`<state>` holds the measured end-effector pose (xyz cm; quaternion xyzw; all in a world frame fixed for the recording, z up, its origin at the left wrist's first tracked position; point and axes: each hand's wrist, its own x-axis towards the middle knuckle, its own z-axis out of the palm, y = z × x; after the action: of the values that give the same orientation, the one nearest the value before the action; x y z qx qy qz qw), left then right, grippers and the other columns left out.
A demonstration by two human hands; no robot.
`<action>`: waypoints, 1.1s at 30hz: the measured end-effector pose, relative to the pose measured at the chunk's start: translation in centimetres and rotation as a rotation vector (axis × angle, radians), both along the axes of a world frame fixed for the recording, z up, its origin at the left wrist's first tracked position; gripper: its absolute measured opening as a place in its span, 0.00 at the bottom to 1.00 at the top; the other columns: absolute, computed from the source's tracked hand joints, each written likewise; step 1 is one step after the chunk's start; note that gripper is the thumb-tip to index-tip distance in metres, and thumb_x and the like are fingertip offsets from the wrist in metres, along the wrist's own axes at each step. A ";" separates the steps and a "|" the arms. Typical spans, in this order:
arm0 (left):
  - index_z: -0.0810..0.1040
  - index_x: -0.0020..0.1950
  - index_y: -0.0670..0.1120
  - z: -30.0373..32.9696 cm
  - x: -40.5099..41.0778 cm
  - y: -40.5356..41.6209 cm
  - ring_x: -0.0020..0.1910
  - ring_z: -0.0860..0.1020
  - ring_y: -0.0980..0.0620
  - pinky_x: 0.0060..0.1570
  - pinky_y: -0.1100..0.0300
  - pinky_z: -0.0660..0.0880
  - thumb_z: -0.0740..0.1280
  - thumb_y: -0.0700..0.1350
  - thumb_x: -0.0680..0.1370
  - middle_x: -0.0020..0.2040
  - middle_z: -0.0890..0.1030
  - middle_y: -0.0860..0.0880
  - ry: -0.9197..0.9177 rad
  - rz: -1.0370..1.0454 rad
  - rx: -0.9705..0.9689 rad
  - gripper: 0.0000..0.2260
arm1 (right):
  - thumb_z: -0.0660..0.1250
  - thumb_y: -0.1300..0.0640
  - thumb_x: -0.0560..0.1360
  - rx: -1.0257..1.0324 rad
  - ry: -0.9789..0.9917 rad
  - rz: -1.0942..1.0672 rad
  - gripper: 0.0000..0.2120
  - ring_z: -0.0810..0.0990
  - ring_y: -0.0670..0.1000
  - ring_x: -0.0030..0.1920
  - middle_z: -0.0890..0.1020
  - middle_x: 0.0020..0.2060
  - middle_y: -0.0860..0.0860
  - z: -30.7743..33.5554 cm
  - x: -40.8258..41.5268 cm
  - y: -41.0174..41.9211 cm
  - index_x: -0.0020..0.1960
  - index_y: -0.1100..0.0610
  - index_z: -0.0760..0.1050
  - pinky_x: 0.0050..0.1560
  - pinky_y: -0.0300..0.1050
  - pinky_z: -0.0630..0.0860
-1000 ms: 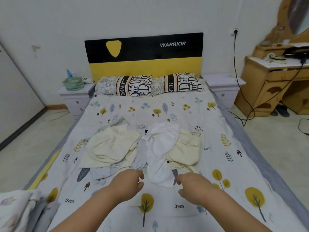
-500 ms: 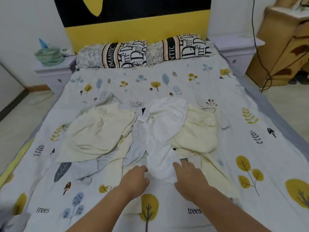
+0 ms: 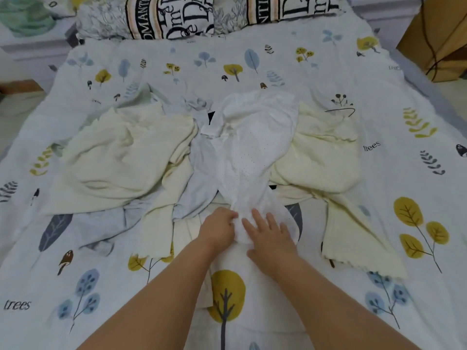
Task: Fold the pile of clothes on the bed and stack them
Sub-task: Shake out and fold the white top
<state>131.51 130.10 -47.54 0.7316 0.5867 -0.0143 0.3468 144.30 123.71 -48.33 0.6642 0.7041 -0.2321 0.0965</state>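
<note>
A loose pile of clothes lies across the middle of the bed (image 3: 278, 61). A white perforated garment (image 3: 255, 147) runs down its centre. Cream garments spread on the left (image 3: 121, 160) and on the right (image 3: 326, 150), and a pale grey piece (image 3: 101, 228) peeks out at the lower left. My left hand (image 3: 218, 227) pinches the near end of the white garment with curled fingers. My right hand (image 3: 269, 236) lies flat on the same end, fingers straight and spread.
Patterned pillows (image 3: 171, 16) line the head of the bed. A green bundle (image 3: 25, 18) sits on the left nightstand. A wooden cabinet (image 3: 439, 39) with a cable stands at the right. The tree-print sheet lies bare in front of the pile.
I have leaned in closer to the pile. Both hands moved forward from the bare sheet onto the near end of the white garment; the left now pinches it.
</note>
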 end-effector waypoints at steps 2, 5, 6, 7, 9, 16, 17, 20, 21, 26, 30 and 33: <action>0.78 0.59 0.46 0.5 -0.3 -1.0 0.54 0.75 0.54 0.50 0.71 0.66 0.60 0.39 0.78 0.57 0.77 0.49 -0.032 -0.004 -0.021 0.13 | 0.54 0.58 0.81 0.012 0.036 -0.012 0.28 0.43 0.57 0.76 0.43 0.77 0.52 -0.4 0.3 -1.1 0.77 0.51 0.46 0.74 0.53 0.46; 0.83 0.48 0.45 2.5 -0.4 -3.0 0.39 0.74 0.60 0.35 0.78 0.65 0.63 0.39 0.76 0.44 0.80 0.51 -0.089 -0.083 -0.103 0.08 | 0.64 0.64 0.76 0.255 0.093 -0.033 0.22 0.65 0.56 0.70 0.68 0.69 0.56 0.4 -0.1 -3.2 0.68 0.57 0.68 0.68 0.43 0.64; 0.83 0.46 0.45 3.4 -0.5 -3.8 0.39 0.75 0.59 0.35 0.79 0.65 0.64 0.39 0.76 0.44 0.82 0.50 -0.095 -0.124 -0.118 0.08 | 0.66 0.64 0.74 0.303 0.117 -0.041 0.19 0.71 0.53 0.65 0.74 0.63 0.55 1.0 -0.3 -3.9 0.64 0.56 0.72 0.62 0.41 0.69; 0.84 0.47 0.45 4.4 -0.5 -4.6 0.41 0.77 0.58 0.35 0.80 0.65 0.64 0.39 0.76 0.45 0.83 0.49 -0.100 -0.164 -0.126 0.08 | 0.64 0.63 0.75 0.279 0.164 -0.049 0.16 0.72 0.51 0.62 0.74 0.60 0.53 1.6 -0.4 -4.5 0.62 0.55 0.73 0.59 0.40 0.70; 0.84 0.47 0.45 6.6 -0.6 -5.8 0.40 0.78 0.60 0.36 0.80 0.66 0.65 0.39 0.75 0.46 0.84 0.49 -0.124 -0.204 -0.140 0.08 | 0.57 0.61 0.76 0.121 0.275 -0.110 0.17 0.69 0.49 0.62 0.71 0.60 0.49 2.7 -0.8 -5.9 0.64 0.53 0.67 0.58 0.40 0.68; 0.85 0.43 0.47 18.1 -1.0 -7.8 0.41 0.79 0.61 0.48 0.67 0.74 0.70 0.39 0.73 0.39 0.84 0.55 -0.374 -0.196 -0.170 0.06 | 0.71 0.54 0.71 0.247 0.739 -0.526 0.40 0.67 0.35 0.58 0.66 0.56 0.34 12.7 -2.4 -7.5 0.75 0.44 0.51 0.60 0.33 0.68; 0.85 0.43 0.47 20.0 -1.2 -8.0 0.41 0.79 0.62 0.48 0.69 0.74 0.71 0.40 0.73 0.38 0.84 0.57 -0.425 -0.204 -0.180 0.05 | 0.69 0.58 0.72 0.317 0.761 -0.522 0.28 0.71 0.36 0.54 0.72 0.52 0.37 14.4 -2.1 -7.6 0.69 0.47 0.65 0.54 0.33 0.70; 0.84 0.41 0.52 25.6 -1.5 -9.0 0.39 0.79 0.55 0.47 0.61 0.74 0.71 0.39 0.73 0.36 0.83 0.54 -0.555 -0.170 -0.152 0.07 | 0.66 0.64 0.73 0.400 0.814 -0.476 0.10 0.74 0.41 0.34 0.78 0.32 0.47 20.1 -1.6 -8.5 0.41 0.49 0.73 0.35 0.35 0.68; 0.83 0.42 0.52 27.3 -1.7 -9.5 0.38 0.78 0.52 0.46 0.59 0.74 0.70 0.39 0.73 0.33 0.81 0.53 -0.595 -0.128 -0.143 0.08 | 0.65 0.64 0.75 0.416 0.817 -0.450 0.13 0.74 0.42 0.33 0.76 0.30 0.48 22.0 -1.5 -8.9 0.38 0.47 0.70 0.33 0.35 0.67; 0.74 0.54 0.54 34.3 -1.8 -12.6 0.38 0.78 0.51 0.48 0.52 0.75 0.63 0.36 0.75 0.30 0.76 0.54 -0.724 0.094 0.009 0.15 | 0.61 0.65 0.77 0.448 0.813 -0.314 0.16 0.67 0.40 0.30 0.70 0.27 0.43 31.3 -1.4 -10.8 0.34 0.52 0.64 0.31 0.31 0.63; 0.74 0.53 0.56 38.7 -3.0 -14.3 0.46 0.78 0.50 0.45 0.59 0.76 0.60 0.35 0.74 0.44 0.78 0.52 -0.680 0.120 0.187 0.17 | 0.55 0.72 0.73 0.463 0.738 -0.238 0.15 0.69 0.46 0.35 0.75 0.33 0.53 38.3 -0.5 -12.6 0.38 0.55 0.72 0.36 0.42 0.66; 0.72 0.54 0.61 40.9 -4.2 -15.8 0.54 0.73 0.64 0.45 0.76 0.69 0.62 0.37 0.74 0.55 0.74 0.60 -0.509 -0.065 0.159 0.18 | 0.54 0.73 0.72 0.504 0.752 -0.237 0.11 0.67 0.48 0.35 0.75 0.36 0.61 43.2 0.0 -14.0 0.41 0.65 0.73 0.35 0.42 0.61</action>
<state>127.34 114.31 -6.62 0.7550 0.4561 0.2051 0.4241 144.33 109.73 -5.17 0.6123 0.6440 -0.2879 -0.3570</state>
